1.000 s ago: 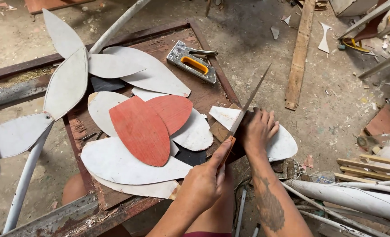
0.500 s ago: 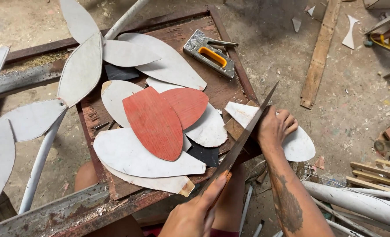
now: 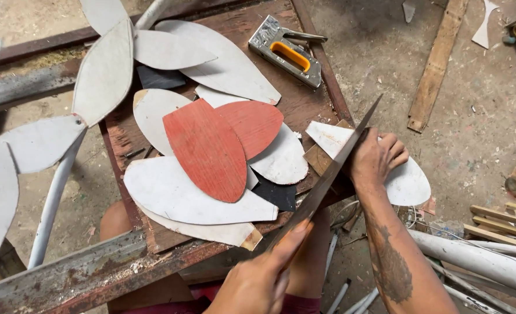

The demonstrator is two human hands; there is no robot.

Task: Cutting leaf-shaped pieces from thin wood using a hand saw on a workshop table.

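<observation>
A: Blade (image 3: 333, 168) runs diagonally over the table's (image 3: 304, 104) right edge, tip up past the right hand (image 3: 377, 157), handle end in the left hand (image 3: 264, 279) low in frame.

B: What's under it?

A: White petal piece (image 3: 406, 180), half overhanging the edge, on a small wood block (image 3: 319, 157). Right hand presses it flat, fingers curled over the top, not gripping anything. Blade edge lies just beside the base of that thumb, looks touching or nearly.

B: Left hand?

A: Wrapped tight on the handle, index finger laid along the blade's back.

B: Risk?

A: Main one, my read: blade slips sideways off the piece and cuts into the right hand, since the hold-down sits right at the cut line. Second: the overhanging half tips or snaps under load, nothing supports it.

B: Rest of the table?

A: Red petals (image 3: 211, 145) stacked on more white ones mid-table, stapler (image 3: 287, 52) at the far edge, well apart from the cut.
</observation>
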